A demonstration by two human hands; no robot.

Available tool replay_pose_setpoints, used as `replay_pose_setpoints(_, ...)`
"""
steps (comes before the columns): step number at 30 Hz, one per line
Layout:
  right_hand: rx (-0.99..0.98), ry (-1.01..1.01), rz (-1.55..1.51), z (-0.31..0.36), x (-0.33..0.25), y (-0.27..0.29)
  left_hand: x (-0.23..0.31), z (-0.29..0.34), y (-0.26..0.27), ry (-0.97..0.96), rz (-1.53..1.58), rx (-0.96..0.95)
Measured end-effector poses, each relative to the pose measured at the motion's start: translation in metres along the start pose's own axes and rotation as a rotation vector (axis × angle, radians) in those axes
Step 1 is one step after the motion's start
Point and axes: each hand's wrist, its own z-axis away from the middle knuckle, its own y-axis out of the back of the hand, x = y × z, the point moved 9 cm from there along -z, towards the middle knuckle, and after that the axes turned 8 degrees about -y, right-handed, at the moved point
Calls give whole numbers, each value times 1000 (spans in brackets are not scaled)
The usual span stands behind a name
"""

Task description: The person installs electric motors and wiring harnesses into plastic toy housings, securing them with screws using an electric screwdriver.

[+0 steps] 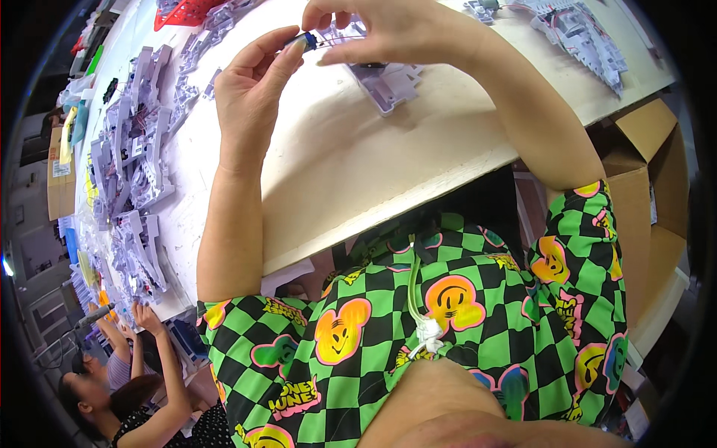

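Presently, in the head view: one small blue-ended cylinder (310, 41) pinched firmly between thumb and fingers of the left hand (258, 86), above the table (448, 142); long axis roughly crosswise, blue end and thin wires (340, 40) toward the right hand (396, 33). Right thumb and forefinger parted around the wires; any grip on them, cannot tell. Counted: one pale housing (390, 86) beneath the right hand, one red basket (188, 13); pale parts (149, 138) at left, too overlapped to count.

Blue-ended part (311, 40) in left grip (255, 84), right grip (399, 33) near its wires (340, 39), above pale table (351, 160)
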Motion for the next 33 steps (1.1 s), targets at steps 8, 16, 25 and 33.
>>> replay_pose_setpoints(8, 81, 47, 207, 7, -26, -8, 1, 4, 5, 8, 48, 13)
replay_pose_setpoints(16, 64, -74, -39, 1, -28, -19, 3, -12, 93, -91, -375, 106)
replay_pose_setpoints(25, 18, 93, 261, 3, -41, -45, -54, 0, 155, 353, -818, -113)
replay_pose_setpoints(33, -132, -153, 354, 12, -1, -28, 9, 1, 52, -232, -835, -182)
